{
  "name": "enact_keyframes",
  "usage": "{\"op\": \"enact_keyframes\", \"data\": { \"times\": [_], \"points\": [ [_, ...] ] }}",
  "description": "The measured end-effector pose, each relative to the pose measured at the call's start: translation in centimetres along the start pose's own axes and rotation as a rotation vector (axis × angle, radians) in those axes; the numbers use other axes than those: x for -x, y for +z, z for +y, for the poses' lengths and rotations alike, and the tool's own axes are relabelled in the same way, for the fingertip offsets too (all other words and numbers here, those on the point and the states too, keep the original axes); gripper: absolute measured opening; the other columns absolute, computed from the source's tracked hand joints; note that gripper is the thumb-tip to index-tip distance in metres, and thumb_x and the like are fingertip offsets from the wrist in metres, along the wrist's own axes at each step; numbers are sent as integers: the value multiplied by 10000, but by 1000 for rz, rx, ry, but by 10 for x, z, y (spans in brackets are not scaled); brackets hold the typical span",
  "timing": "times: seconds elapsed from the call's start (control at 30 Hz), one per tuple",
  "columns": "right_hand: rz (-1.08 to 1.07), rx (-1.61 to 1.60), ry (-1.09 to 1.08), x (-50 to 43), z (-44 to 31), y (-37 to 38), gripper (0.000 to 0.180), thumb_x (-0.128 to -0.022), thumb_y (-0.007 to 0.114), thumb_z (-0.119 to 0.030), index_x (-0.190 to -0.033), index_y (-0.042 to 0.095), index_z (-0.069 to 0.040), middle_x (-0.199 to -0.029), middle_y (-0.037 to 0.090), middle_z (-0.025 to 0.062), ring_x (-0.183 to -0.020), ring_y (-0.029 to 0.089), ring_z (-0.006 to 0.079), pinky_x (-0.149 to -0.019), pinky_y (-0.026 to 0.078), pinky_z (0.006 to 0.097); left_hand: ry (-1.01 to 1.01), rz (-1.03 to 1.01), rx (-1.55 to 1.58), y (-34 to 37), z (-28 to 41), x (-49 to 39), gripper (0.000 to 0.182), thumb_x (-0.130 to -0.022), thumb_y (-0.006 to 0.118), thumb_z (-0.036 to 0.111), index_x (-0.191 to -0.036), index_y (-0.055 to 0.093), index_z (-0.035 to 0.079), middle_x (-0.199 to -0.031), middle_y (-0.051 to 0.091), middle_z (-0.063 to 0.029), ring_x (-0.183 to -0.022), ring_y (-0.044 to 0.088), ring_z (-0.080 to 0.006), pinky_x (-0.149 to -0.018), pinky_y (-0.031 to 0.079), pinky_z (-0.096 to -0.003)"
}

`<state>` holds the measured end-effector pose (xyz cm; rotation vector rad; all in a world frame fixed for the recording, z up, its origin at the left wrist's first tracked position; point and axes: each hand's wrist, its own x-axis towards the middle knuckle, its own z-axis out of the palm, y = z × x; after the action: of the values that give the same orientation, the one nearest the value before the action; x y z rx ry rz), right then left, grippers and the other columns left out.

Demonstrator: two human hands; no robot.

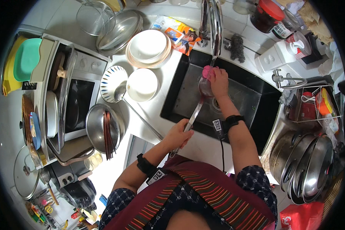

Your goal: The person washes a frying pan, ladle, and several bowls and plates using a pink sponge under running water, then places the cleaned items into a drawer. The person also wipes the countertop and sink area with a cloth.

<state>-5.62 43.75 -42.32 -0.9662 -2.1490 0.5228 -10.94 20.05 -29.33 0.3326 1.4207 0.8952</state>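
My left hand (178, 134) grips the handle of a long-handled metal cooking utensil (196, 112), held at a slant over the near edge of the black sink (187, 83). Its broad, rounded head lies over the basin; whether it is a ladle or a turner I cannot tell. My right hand (219, 82) presses a pink scrubber (207, 71) against that head, fingers partly covering both. Directly above is the chrome faucet (216, 34), its spout ending close to the scrubber; a thin stream seems to fall there. The sink drain (216, 104) is partly hidden by my right forearm.
Left of the sink stand stacked white bowls (148, 46), a single bowl (142, 84), a patterned plate (112, 82), a metal ladle (141, 118), and a steel bowl (96, 123) with chopsticks (107, 135). Steel wool (237, 49), a pump bottle (273, 57) and stacked pans (302, 166) are rightward.
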Motion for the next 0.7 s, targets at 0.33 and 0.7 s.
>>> {"op": "enact_keyframes", "data": {
  "times": [0.33,0.7],
  "points": [
    [-374,-408,27,62,-82,-41,359,-754,644,-271,-1051,560,-87,-935,517,154,-834,548,352,-696,466,401,72,-33,37,-27,5,-33,178,-832,511,16,-985,422,27,-570,456,-26,-355,402,-95,-318,319,-240],
    [-224,-3,63,24,-19,-17,284,-804,582,-299,-1003,561,-97,-946,509,156,-824,551,366,-682,470,432,77,-29,13,-7,11,2,293,-836,504,19,-1113,411,9,-612,471,-33,-396,432,-108,-349,349,-254]
  ]
}}
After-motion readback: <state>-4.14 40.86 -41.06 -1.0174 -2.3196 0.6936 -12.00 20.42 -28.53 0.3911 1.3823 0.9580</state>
